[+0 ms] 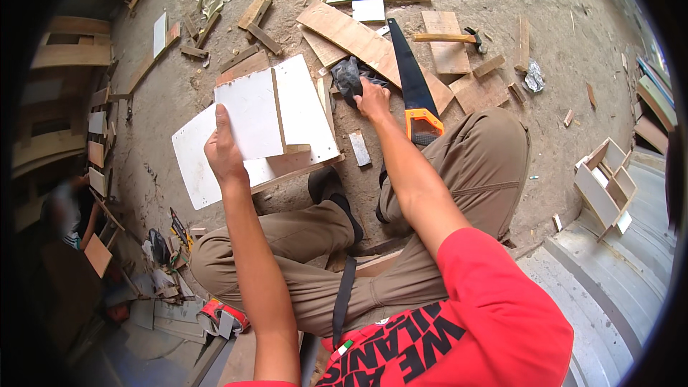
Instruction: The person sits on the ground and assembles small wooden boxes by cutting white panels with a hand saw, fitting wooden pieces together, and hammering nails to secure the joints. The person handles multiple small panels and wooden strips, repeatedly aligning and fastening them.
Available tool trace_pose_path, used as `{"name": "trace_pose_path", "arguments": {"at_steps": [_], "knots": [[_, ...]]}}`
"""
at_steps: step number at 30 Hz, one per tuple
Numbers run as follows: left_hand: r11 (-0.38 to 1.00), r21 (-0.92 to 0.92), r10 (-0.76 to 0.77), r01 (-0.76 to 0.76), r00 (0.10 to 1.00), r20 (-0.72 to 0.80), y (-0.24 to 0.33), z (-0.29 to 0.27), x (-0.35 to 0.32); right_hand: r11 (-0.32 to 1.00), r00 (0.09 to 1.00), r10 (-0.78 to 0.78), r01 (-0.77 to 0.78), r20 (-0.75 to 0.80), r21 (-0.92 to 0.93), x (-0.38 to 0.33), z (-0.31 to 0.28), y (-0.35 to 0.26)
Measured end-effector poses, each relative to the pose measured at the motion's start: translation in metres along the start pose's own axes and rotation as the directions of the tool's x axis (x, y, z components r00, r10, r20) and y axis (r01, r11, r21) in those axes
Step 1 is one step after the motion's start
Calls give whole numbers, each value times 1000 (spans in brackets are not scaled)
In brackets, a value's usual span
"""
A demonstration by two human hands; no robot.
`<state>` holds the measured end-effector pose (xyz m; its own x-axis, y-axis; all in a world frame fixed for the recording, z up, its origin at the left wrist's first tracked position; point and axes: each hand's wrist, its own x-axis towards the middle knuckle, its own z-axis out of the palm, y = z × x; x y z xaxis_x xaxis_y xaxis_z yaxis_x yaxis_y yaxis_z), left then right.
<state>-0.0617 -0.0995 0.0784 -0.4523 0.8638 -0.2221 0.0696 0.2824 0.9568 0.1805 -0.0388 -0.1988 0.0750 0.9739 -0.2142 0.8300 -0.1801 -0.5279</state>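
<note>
- The left hand [223,149] grips the near edge of a white-faced board assembly [269,118], thumb pressed on its top face, fingers hidden beneath.
- The right hand [373,99] reaches into a dark plastic bag [349,75] on the ground just right of the boards; its fingers are hidden, so whether they are closed cannot be told.
- An orange-handled handsaw [414,89] lies just right of that hand, its handle by the knee.
- A hammer [450,38] rests beyond the saw, on a plank.

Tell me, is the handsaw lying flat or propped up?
Lying flat: the handsaw rests across wood boards, orange handle toward the person, beside the right hand.
</note>
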Motion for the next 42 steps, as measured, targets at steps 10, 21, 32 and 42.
{"name": "trace_pose_path", "arguments": {"at_steps": [10, 21, 32, 42], "knots": [[999, 35, -11, 12, 1000, -19, 2, 1, 5, 949, 959, -216, 161, -185, -272, -58, -2, 11], [999, 29, 15, -13, 998, -63, -5, 9, 5, 990, 986, -137, 135, -92, -34, -101, -36, 16], [1000, 5, 29, -29, 1000, 3, -2, 14, -1, 993, 953, 106, -114, 283, 11, -43, -3, 43], [999, -21, -35, 36, 999, 26, 3, 11, -5, 955, 978, 190, -206, 89, 213, -39, 8, 38]]}}
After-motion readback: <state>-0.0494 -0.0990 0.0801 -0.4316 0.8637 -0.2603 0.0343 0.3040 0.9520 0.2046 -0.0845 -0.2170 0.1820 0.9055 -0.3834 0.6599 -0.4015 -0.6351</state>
